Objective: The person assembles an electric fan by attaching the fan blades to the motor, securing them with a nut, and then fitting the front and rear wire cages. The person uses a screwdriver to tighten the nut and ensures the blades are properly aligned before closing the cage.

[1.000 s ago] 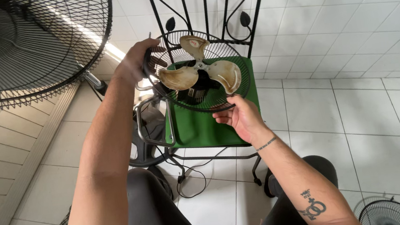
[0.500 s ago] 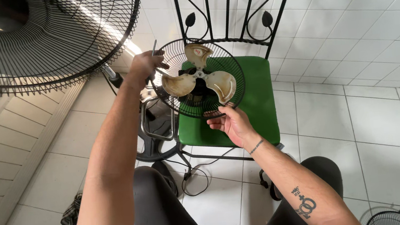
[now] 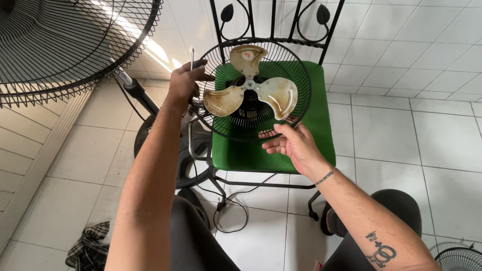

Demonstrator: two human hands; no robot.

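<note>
Small round black wire fan guard with three dirty cream plastic blades is propped on the green seat of a black iron chair. Left hand is clamped on the rim at 9 o'clock, fingers curled, a thin metal tool pinched. Right hand lies at 6 o'clock, fingers loosely spread under the rim. Judged light, springy; wires bendable, blades brittle: best held by the rim

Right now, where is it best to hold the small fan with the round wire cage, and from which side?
Probably the cage's outer rim, from both sides: the small fan faces up, its front open, three dirty blades exposed. The left hand holds the left rim; the right hand is at the lower edge. Keep fingers off the blades.
</note>
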